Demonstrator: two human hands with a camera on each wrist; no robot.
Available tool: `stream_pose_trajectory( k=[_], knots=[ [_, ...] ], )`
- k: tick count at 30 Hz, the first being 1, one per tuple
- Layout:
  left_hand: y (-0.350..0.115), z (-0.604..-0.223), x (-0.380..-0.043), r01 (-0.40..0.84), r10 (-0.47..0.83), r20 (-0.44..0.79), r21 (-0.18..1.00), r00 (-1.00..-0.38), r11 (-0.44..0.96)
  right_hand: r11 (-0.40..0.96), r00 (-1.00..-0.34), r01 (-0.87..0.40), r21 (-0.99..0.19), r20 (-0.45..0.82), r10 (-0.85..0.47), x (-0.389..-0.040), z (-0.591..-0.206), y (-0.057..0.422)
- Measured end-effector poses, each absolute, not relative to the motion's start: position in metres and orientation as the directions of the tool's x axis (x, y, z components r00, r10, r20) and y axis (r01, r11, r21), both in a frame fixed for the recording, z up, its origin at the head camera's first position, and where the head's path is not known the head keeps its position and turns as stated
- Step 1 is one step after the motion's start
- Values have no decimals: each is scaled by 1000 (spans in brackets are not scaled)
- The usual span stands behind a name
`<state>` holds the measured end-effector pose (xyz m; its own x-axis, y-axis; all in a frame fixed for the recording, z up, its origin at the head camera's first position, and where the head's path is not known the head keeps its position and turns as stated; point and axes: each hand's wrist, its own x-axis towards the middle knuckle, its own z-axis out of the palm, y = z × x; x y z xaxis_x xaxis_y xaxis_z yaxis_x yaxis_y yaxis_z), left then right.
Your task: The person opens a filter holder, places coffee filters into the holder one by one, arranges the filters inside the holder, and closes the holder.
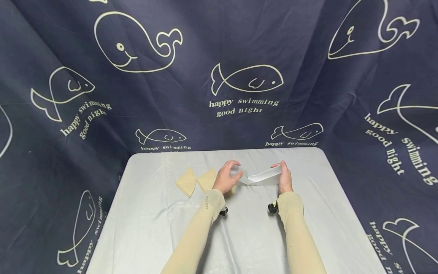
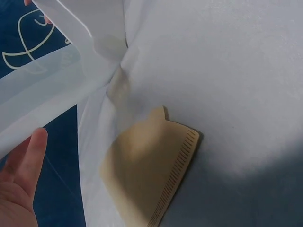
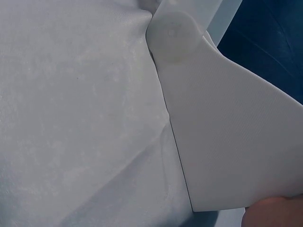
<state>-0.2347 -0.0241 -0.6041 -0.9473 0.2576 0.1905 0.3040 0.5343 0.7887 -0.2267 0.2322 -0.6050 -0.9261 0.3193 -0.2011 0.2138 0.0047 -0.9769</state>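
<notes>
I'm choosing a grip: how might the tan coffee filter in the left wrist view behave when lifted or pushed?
The coffee filter looks like thin paper, so it is probably light and easily bent. Its crimped seam may be stiffer. Lying broad side down, it would likely slide rather than roll.

From the head, the counter (image 1: 246,236) and far curtain (image 1: 195,95) are viewed forward and downward, from farther back. From each wrist, the counter is seen close up; the white folded piece (image 1: 268,179) is shared by both wrist views.
</notes>
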Motion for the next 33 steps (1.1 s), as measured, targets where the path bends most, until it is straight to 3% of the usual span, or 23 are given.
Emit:
stream_pose_trajectory(
  k=[16,26,33],
  knots=[
    [-30,-604,-238,337,325,186,792,-927,509,8,-921,180,-984,-166,352,-232,-624,236],
    [-47,-595,-228,276,378,78,818,-922,504,9,-920,217,-976,-202,337,-227,-628,235],
    [-80,-586,-233,323,358,151,809,-922,492,17,-925,222,-975,-205,319,-230,-624,237]
  ],
)
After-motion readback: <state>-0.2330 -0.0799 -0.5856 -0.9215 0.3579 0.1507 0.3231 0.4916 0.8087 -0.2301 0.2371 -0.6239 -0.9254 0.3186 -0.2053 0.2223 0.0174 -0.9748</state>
